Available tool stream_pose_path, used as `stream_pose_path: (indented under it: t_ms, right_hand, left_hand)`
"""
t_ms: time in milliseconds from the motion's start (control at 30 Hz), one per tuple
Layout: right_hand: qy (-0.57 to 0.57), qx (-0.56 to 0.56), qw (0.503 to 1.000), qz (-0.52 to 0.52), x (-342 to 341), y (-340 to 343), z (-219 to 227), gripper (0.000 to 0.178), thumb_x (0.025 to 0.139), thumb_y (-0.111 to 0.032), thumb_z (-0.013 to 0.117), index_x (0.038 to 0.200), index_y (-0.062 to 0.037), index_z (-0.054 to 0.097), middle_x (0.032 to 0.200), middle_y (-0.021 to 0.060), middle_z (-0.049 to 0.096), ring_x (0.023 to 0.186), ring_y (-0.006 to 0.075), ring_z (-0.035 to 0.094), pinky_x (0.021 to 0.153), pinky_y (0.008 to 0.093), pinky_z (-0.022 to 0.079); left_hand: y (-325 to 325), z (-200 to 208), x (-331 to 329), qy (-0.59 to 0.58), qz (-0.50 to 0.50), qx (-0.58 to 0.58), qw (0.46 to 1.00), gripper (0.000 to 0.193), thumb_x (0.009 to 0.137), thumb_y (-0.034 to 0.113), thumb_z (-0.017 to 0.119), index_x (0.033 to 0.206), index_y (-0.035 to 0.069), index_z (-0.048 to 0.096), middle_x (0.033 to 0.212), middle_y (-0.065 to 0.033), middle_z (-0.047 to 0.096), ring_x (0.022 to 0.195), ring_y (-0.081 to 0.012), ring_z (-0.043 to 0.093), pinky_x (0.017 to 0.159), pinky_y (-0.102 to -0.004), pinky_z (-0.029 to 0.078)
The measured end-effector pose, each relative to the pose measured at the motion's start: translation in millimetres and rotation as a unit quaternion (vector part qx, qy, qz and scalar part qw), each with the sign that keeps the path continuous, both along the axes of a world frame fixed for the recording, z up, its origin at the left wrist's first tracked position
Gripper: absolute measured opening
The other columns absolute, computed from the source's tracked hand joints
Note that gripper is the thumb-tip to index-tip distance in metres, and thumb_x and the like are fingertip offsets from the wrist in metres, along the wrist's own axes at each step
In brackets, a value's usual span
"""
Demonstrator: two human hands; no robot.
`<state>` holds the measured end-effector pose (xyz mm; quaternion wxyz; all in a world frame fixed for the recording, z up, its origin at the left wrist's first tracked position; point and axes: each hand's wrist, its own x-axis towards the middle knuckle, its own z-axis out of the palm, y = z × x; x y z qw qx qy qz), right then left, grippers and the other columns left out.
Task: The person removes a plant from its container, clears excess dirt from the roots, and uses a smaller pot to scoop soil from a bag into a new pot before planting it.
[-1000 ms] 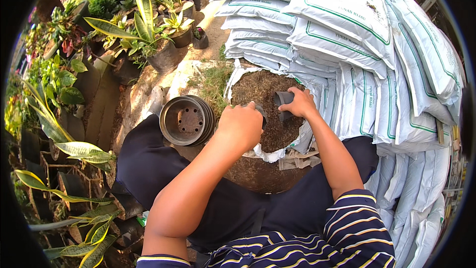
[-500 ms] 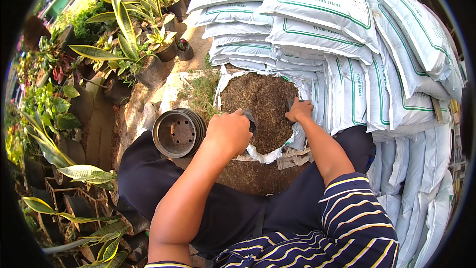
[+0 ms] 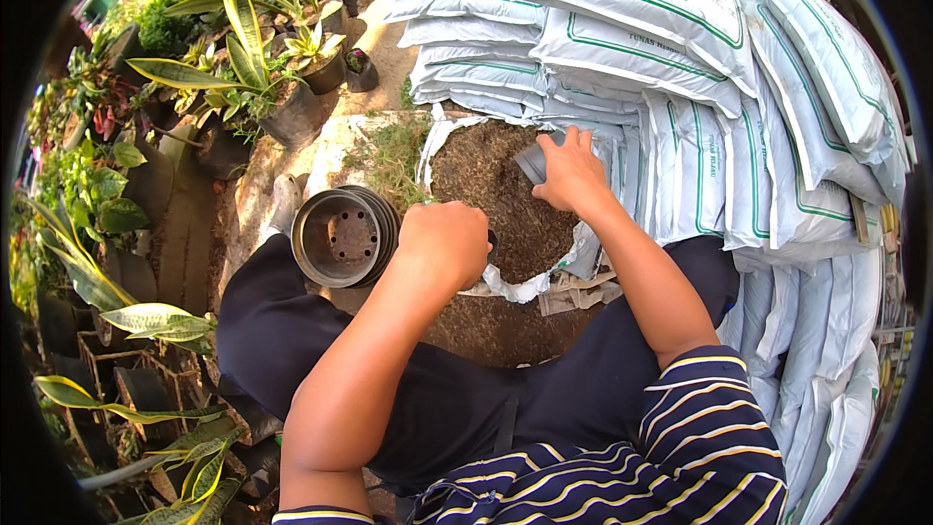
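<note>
An open white sack filled with brown, crumbly soil stands between my knees. Over the sack's right side, my right hand grips a small grey plastic pot, tilted on its side just above the soil. My left hand is closed at the sack's near left rim. Only a dark edge of what it holds shows past the fingers, so its kind is unclear. Beside my left forearm stands a stack of black plastic pots, the top one with drainage holes in its bottom.
White bags with green print are piled behind the sack and along the right. Potted snake plants and other greenery crowd the left side. A tuft of grass grows beside the sack. My legs flank the sack.
My right hand has risen and moved farther away, bringing the grey pot up from the soil into plain view. My left hand has shifted slightly, and less of its dark object shows.
</note>
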<state>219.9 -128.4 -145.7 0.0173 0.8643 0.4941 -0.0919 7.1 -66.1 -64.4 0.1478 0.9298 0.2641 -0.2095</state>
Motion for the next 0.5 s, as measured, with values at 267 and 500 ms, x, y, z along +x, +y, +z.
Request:
stream_pose_path:
  t_ms: [267, 500]
  right_hand:
    - [0.032, -0.062, 0.998, -0.001, -6.8, -8.3, -62.2, 0.08, 0.067, -0.025, 0.097, 0.136, -0.0126, 0.06, 0.141, 0.024, 0.045, 0.137, 0.045, 0.042, 0.101, 0.0469, 0.057]
    - [0.096, -0.108, 0.988, -0.054, 39.2, 1.4, -58.2, 0.093, 0.064, -0.03, 0.098, 0.147, -0.0202, 0.056, 0.151, 0.0216, 0.043, 0.143, 0.0459, 0.037, 0.11, 0.0522, 0.05]
  left_hand:
    - [2.0, -11.1, -0.9, -0.1, -0.035, 0.073, 0.992, 0.035, 0.094, 0.033, 0.071, 0.09, -0.002, 0.076, 0.094, -0.0222, 0.075, 0.097, -0.038, 0.073, 0.088, -0.0471, 0.058]
    - [0.8, -11.7, -1.0, -0.072, -0.027, 0.055, 0.995, 0.035, 0.094, 0.034, 0.07, 0.091, -0.001, 0.076, 0.094, -0.0212, 0.075, 0.096, -0.0376, 0.074, 0.088, -0.0469, 0.058]
